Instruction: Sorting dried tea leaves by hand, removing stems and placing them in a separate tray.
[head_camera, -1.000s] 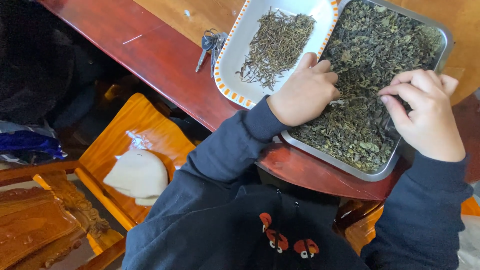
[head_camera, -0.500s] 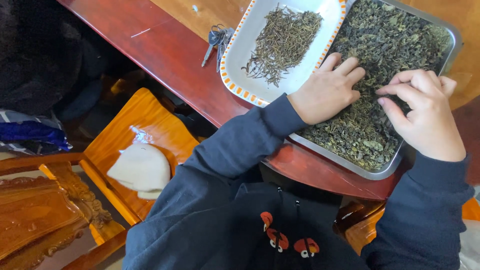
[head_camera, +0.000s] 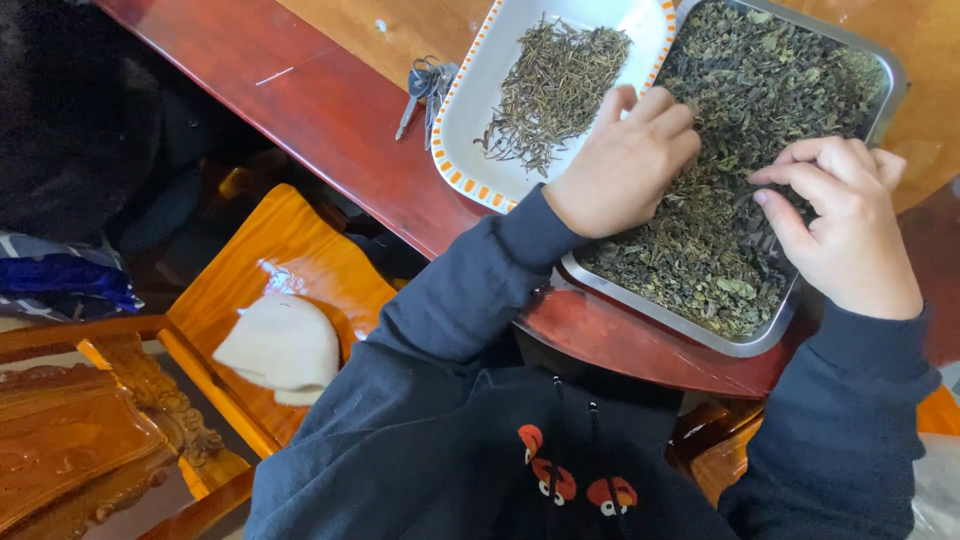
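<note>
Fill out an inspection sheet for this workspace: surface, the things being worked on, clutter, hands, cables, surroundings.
Surface: polished reddish wooden table with a lighter wood inset.
Job's things: metal tray filled with dark green dried leaves; beside it, touching, a white dish with orange-dashed rim holding a small pile of thin stems.
Clutter: bunch of keys on the table beside the dish.
Hands: left hand rests curled on the leaves at the tray's edge; right hand pinches at the leaves with thumb and forefinger. Whether either holds anything cannot be told.
Cables: nothing seen.
Surroundings: orange wooden chair seat with a white cloth-like bundle; carved wooden furniture; blue fabric.
</note>
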